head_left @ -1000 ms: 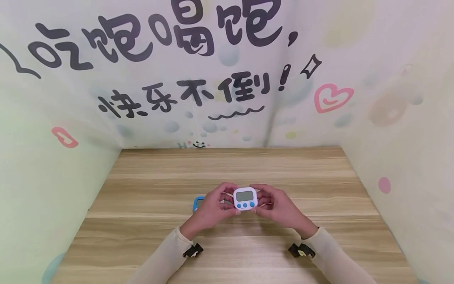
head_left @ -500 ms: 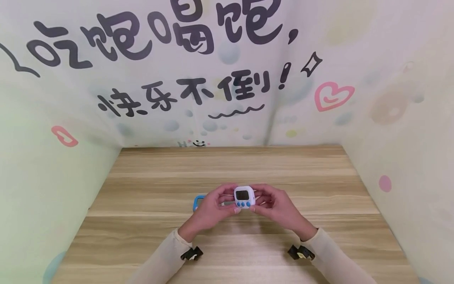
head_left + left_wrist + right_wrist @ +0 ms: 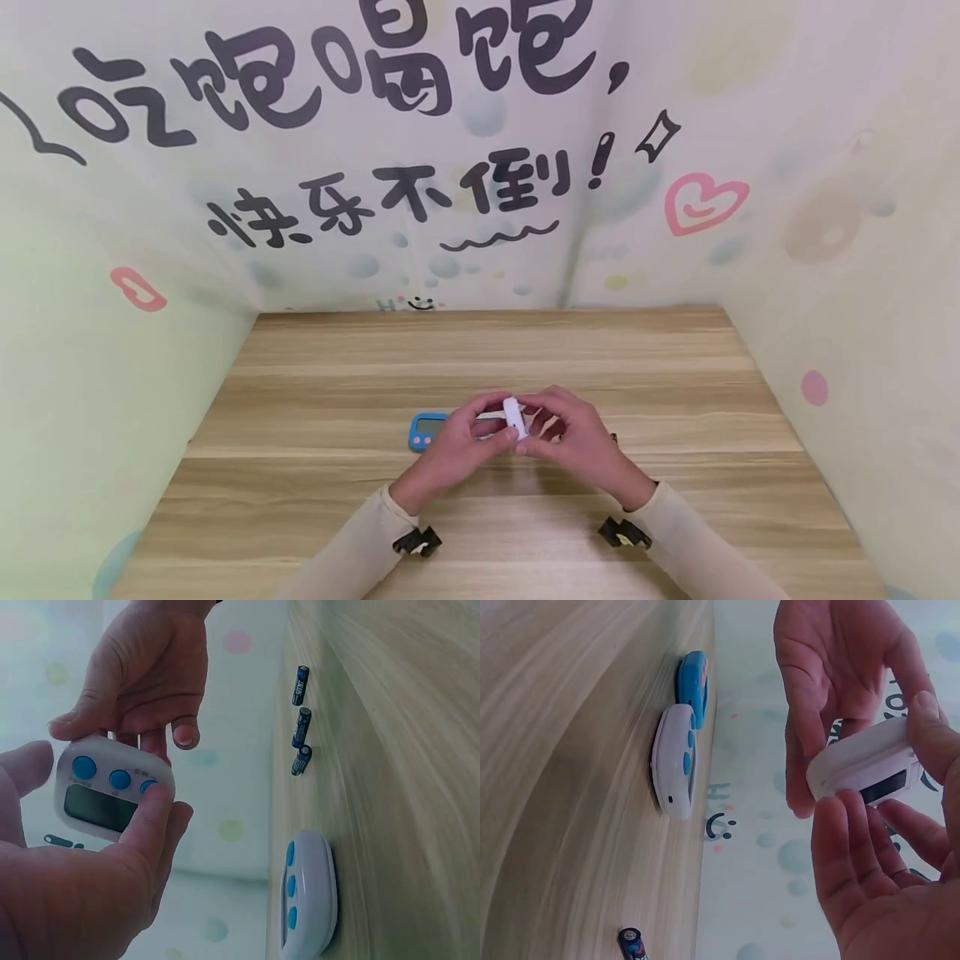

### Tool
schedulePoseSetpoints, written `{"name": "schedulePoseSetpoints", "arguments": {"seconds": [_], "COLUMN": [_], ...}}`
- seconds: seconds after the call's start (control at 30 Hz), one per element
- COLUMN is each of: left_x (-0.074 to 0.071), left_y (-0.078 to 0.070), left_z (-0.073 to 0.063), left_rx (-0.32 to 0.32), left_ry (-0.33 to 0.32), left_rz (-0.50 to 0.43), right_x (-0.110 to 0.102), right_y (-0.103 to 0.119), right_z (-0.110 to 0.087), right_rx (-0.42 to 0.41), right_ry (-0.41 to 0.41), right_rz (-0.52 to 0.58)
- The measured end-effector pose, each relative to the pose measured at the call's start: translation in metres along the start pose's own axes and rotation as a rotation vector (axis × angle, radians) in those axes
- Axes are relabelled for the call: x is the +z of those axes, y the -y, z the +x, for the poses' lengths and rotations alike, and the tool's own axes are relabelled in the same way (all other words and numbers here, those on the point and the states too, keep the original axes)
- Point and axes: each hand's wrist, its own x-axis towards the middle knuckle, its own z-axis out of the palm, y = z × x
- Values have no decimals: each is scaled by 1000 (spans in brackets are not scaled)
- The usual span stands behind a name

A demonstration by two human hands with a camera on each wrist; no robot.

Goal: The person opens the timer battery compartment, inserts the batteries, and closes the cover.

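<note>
Both hands hold a white digital timer with blue buttons above the table, seen almost edge-on in the head view. My left hand grips one side; in the left wrist view its fingers lie across the timer's face near a blue button, the thumb at the opposite edge. From the other side, my right hand pinches the timer, its thumb on the edge and fingertips at the back in the right wrist view. A dark rectangular patch shows on the timer's back there. The grey screen is partly covered by fingers.
A blue timer lies on the wooden table, left of the hands. Beside it lies a second white timer. Three small batteries lie in a row on the table. Printed walls enclose the table's back and sides.
The held timer has turned from screen facing the head camera to edge-on, its face now toward the left. My hands shifted slightly, and more of the blue timer shows beside the left hand.
</note>
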Motion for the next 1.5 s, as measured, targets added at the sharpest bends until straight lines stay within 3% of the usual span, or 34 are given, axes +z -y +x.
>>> {"name": "schedulePoseSetpoints", "arguments": {"seconds": [0.17, 0.33, 0.6, 0.73, 0.93, 1.27, 1.5], "left_x": [-2, -5, -11, -14, -20, -25, -26], "left_y": [2, 1, 2, 4, 6, 8, 6], "left_z": [1, -1, -2, -3, -4, -4, -5], "left_rx": [-9, -9, 15, 10, -11, 8, -2], "left_ry": [12, 63, 113, 115, 63, 65, 73], "left_rz": [-63, -230, -322, -310, -238, -184, -57], "right_x": [3, 3, 2, 1, 0, 0, -1], "right_y": [1, -2, -6, -7, -9, -11, -11], "right_z": [2, 2, 1, 1, -2, -2, -1], "right_rx": [-14, -23, -12, 11, 44, 65, 66], "right_ry": [-4, -2, 13, 6, -9, -12, -6], "right_rz": [-58, -76, 9, 52, 100, 135, 159]}}
